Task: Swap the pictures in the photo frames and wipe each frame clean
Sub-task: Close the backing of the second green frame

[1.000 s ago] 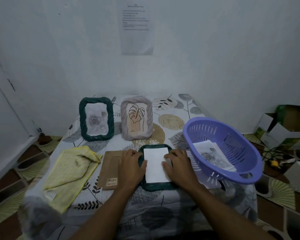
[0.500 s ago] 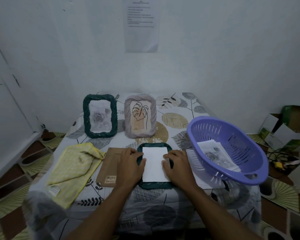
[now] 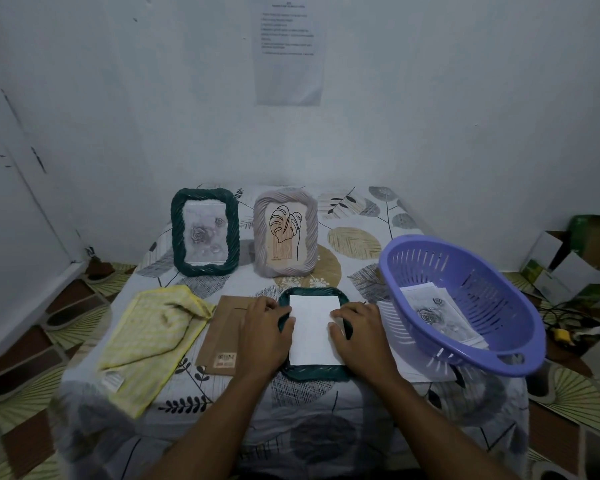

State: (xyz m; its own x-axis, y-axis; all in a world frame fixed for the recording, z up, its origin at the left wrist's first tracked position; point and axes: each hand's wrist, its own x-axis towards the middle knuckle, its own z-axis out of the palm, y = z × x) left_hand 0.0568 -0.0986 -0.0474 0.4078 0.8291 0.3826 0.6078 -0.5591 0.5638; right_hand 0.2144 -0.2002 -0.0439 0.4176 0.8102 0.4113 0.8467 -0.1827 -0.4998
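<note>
Each grip lies flat, clasping nothing: left hand point(image 3: 265, 336) and right hand point(image 3: 359, 336) press the white sheet point(image 3: 314, 327) into the face-down green frame point(image 3: 312, 374) on the bench point(image 3: 326, 396), unmoved since a second ago (still seating it, I judge); the backing board point(image 3: 222, 337) waits alongside.

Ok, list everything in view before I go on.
green upright frame: one, rose picture, back left.
grey upright frame: one, leaf drawing, back centre.
flat frame: one, dark green, front centre.
white sheet: one, on flat frame.
backing board: one, brown, left of it.
cloth: one, yellow, front left.
basket: one, purple, right, holds rose prints.
table: one, leaf-patterned cover.
notice: one, white, wall.
boxes: several, cardboard, floor right.
left hand: one, flat frame's left edge.
right hand: one, sheet's right edge.
</note>
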